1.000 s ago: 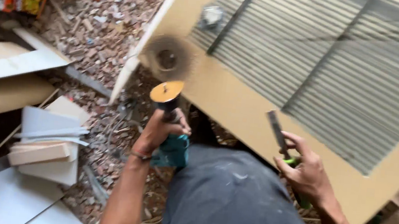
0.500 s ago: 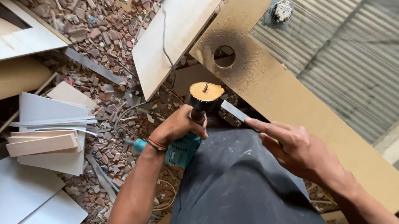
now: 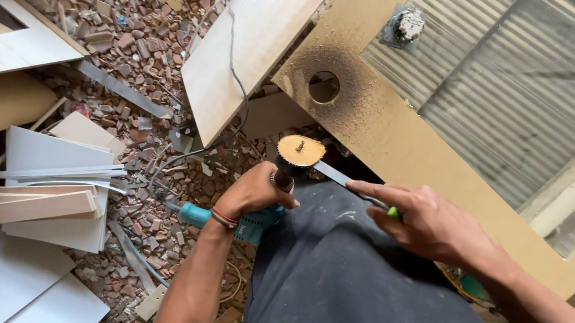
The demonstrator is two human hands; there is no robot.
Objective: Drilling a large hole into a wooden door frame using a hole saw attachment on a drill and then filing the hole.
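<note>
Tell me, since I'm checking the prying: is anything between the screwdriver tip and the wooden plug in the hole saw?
Nothing visible. The right hand lays the screwdriver straight against the hole saw, just under the wooden plug. The left hand grips the drill below, clear of the blade.

From up here I see my left hand (image 3: 255, 192) gripping the drill (image 3: 252, 222), hole saw (image 3: 300, 153) above it, my right hand (image 3: 432, 225) beside it pressing a blade (image 3: 335, 176) to the saw — door panel (image 3: 391, 137) behind, stacked boards (image 3: 45, 199) far left.
</note>
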